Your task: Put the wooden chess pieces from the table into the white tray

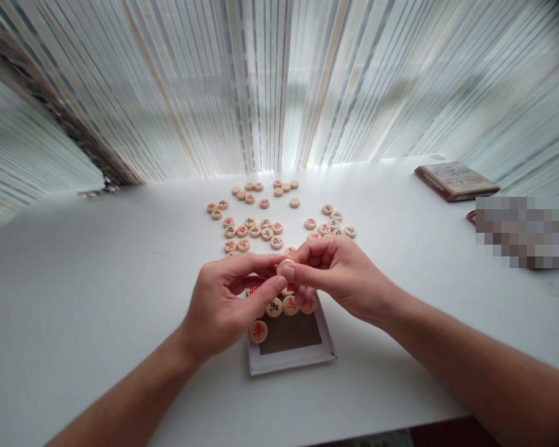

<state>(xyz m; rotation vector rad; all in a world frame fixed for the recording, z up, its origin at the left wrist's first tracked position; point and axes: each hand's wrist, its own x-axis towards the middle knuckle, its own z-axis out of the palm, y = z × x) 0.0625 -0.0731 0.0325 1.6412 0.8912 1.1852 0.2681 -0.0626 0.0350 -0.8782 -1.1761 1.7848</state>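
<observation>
Over a shallow white-walled box (292, 359), I hold one round wooden Chinese chess piece (285, 267) between both hands. My right hand (342, 273) pinches it with thumb and fingers, while the thumb and index finger of my left hand (228, 304) close on its left side. The face of this piece is hard to read. Inside the box, below my fingers, lie a piece with a black character (274, 307), one with a red character (290, 305), and another red one (258, 331) at the left wall. My hands hide the box's far part.
Many loose Chinese chess pieces (254, 231) lie in groups beyond my hands on the white table (121, 298), some blank side up. A flat brown-edged box (459, 180) rests at the back right, near a blurred-out item (526, 233). Striped curtains (270, 87) hang behind the table.
</observation>
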